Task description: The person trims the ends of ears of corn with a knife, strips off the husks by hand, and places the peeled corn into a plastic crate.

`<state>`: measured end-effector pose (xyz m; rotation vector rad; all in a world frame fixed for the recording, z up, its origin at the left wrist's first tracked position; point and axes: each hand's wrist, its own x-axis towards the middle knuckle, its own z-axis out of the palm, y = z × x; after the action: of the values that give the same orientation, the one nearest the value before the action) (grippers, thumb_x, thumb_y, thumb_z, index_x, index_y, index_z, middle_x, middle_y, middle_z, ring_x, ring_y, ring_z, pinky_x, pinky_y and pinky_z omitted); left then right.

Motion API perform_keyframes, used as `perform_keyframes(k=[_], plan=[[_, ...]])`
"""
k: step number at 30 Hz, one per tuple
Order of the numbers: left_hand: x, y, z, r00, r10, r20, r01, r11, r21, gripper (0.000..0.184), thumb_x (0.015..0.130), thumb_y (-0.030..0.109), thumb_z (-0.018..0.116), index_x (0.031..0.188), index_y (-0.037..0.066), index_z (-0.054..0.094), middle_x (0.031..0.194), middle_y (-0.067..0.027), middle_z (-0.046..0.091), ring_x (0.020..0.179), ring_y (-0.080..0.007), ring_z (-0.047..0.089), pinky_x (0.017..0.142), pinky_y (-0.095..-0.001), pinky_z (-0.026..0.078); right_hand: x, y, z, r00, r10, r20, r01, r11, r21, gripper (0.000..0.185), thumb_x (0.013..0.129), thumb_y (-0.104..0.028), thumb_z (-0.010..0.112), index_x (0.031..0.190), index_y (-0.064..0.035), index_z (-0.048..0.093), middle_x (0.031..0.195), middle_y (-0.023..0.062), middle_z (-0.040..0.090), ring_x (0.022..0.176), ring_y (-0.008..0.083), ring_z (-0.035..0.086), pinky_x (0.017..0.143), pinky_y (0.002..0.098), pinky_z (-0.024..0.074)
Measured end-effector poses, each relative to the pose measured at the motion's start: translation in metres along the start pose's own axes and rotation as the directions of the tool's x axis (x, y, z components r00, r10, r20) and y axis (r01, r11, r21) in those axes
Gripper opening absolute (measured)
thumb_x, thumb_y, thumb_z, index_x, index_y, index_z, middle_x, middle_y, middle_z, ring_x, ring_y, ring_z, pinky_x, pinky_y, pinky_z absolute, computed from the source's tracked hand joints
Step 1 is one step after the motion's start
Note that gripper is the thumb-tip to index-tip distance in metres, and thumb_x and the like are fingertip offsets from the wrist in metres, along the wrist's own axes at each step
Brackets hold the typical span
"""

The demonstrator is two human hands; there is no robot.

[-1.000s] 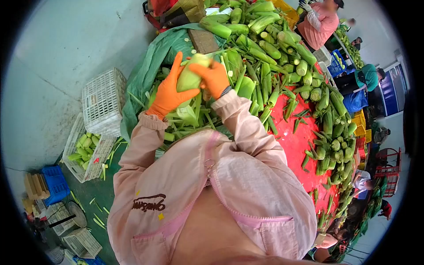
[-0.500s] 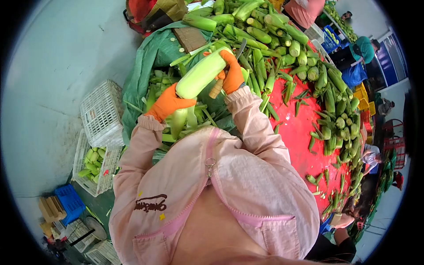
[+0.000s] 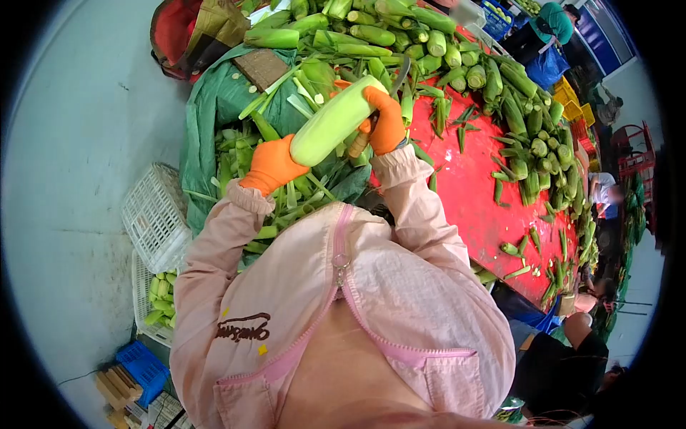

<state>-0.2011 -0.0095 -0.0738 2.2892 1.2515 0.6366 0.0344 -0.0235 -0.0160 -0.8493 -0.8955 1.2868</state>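
A pale green ear of corn [image 3: 334,123] is held at a slant between my two orange-gloved hands. My left hand [image 3: 273,166] is wrapped round its lower end. My right hand [image 3: 383,120] grips the upper end and also holds a knife with a wooden handle [image 3: 359,145]; its blade [image 3: 402,71] points up past the fingers. Beneath the ear lie stripped husks [image 3: 232,154] in a green sheet [image 3: 199,118]. A wooden block [image 3: 264,69] rests on the sheet just beyond.
Unpeeled corn [image 3: 525,107] is heaped on the red table [image 3: 468,193], at the far side and right. White crates [image 3: 153,214] stand at the left, one holding peeled ears [image 3: 163,294]. A co-worker in green [image 3: 554,23] is at the upper right.
Husk leaves have come away from the ear, which showed loose ones a second ago. My right hand has moved to its upper end. The view has turned to the right.
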Motion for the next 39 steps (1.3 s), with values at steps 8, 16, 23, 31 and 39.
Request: perform_keyframes(k=[8,16,23,31,39], plan=[[0.009,0.003,-0.001,0.996,0.084,-0.043,-0.082,0.996,0.045,0.037,0.068,0.040,0.075,0.094,0.015,0.068,0.077,-0.0142,0.068,0.073,-0.0366,0.066,0.065,-0.0440,0.053,-0.047,-0.017,0.033,0.852,-0.516,0.087,0.522,0.828,-0.205,0.051,0.084,-0.029,0.064,0.122,0.0043,0.060,0.105,0.0123,0.070,0.087,0.0155,0.067,0.068,0.0276,0.0544],[0.005,0.037,-0.017,0.873,0.485,-0.051,-0.484,0.874,0.031,0.021,0.070,0.032,0.069,0.074,0.011,0.070,0.064,-0.0134,0.063,0.060,-0.0363,0.060,0.057,-0.0436,0.049,-0.009,0.016,-0.039,0.995,0.079,0.061,-0.096,0.927,0.363,0.053,0.090,-0.038,0.047,0.112,0.0084,0.062,0.099,0.0217,0.069,0.056,0.0122,0.056,0.047,0.0227,0.0438],[-0.011,-0.003,0.007,0.874,0.388,0.291,-0.470,0.828,0.306,0.029,0.075,0.040,0.064,0.072,0.012,0.068,0.062,-0.0130,0.062,0.057,-0.0355,0.059,0.055,-0.0439,0.047,-0.006,0.014,-0.024,0.980,0.182,-0.086,-0.176,0.982,0.073,0.046,0.089,-0.035,0.048,0.106,0.0060,0.062,0.094,0.0174,0.071,0.046,0.0095,0.052,0.039,0.0196,0.0371],[0.003,0.050,-0.022,0.678,0.699,0.228,-0.713,0.701,-0.027,0.018,0.081,0.023,0.063,0.070,0.010,0.064,0.061,-0.0104,0.059,0.057,-0.0345,0.056,0.053,-0.0444,0.043,0.012,0.036,-0.053,0.958,0.276,0.080,-0.287,0.915,0.284,0.051,0.089,-0.040,0.047,0.111,0.0044,0.058,0.103,0.0264,0.067,0.076,0.0285,0.066,0.064,0.0353,0.0546],[0.026,0.132,-0.034,0.460,0.877,0.138,-0.726,0.461,-0.511,0.010,0.077,0.012,0.069,0.080,0.003,0.065,0.073,-0.0097,0.063,0.065,-0.0349,0.061,0.059,-0.0423,0.050,-0.033,0.023,-0.030,0.965,-0.150,0.215,0.029,0.876,0.481,0.058,0.100,-0.045,0.032,0.110,0.0051,0.060,0.101,0.0312,0.066,0.106,0.0453,0.060,0.094,0.0491,0.0474]])
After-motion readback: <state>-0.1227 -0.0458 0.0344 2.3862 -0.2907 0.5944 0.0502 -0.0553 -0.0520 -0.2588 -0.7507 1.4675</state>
